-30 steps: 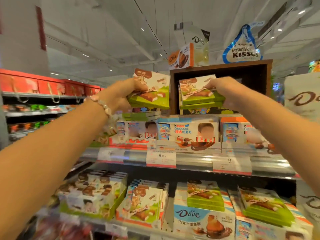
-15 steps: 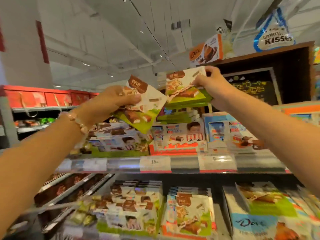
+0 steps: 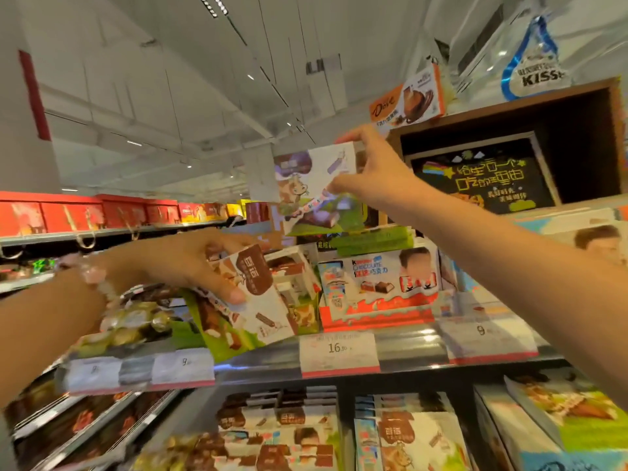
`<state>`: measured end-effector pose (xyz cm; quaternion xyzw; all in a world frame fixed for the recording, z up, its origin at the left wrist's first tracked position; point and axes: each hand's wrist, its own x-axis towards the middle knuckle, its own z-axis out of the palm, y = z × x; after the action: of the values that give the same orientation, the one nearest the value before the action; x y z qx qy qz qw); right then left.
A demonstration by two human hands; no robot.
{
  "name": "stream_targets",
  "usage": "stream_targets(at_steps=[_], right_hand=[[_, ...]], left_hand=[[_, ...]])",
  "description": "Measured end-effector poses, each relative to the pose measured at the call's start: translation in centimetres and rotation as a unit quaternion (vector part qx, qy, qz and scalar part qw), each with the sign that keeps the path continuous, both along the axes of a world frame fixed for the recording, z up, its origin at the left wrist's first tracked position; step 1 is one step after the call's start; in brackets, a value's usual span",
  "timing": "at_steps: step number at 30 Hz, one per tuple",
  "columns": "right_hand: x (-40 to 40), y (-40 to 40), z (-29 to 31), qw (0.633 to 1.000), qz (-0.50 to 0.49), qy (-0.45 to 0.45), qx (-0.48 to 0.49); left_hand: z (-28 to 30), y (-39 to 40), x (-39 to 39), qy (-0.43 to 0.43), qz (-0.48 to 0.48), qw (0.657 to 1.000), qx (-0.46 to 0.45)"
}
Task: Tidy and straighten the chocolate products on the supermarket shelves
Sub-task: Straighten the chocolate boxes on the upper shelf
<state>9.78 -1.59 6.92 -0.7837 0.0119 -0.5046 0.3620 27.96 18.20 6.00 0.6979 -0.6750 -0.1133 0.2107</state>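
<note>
Chocolate boxes, one pinched in each hand's fingers, hang above stacked Kinder cartons.

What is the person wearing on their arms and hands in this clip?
Both forearms are bare, with no sleeves or gloves in view. The left hand has a bracelet of pale, pinkish-white beads around its wrist. The right hand and its wrist show no jewellery or watch.

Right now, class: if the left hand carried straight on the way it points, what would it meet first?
The left hand, gripping a chocolate box, points right along the shelf. It would probably meet the Kinder chocolate display box first, though depth is unclear.
</note>
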Motion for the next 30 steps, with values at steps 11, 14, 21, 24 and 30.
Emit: stream_targets(at_steps=[11,14,21,24,30], right_hand=[[3.6,-1.2,1.9,0.979,-0.056,0.13,-0.148],[4.6,-0.9,2.2,0.975,-0.051,0.135,-0.171],[7.4,0.0,1.4,0.94,-0.02,0.234,-0.247],[8.2,0.2,0.7,0.935,-0.009,0.266,-0.235],[8.5,-0.1,-0.8,0.942,0.002,0.255,-0.218]], left_hand=[[-1.6,-2.9,-0.2,0.099,-0.011,0.994,0.033],[-1.7,-2.8,-0.2,0.114,-0.015,0.992,0.043],[-1.8,-2.7,-0.2,0.127,0.005,0.99,0.062],[-1.8,-2.7,-0.2,0.131,0.006,0.99,0.055],[-1.8,-2.7,-0.2,0.126,0.004,0.99,0.056]])
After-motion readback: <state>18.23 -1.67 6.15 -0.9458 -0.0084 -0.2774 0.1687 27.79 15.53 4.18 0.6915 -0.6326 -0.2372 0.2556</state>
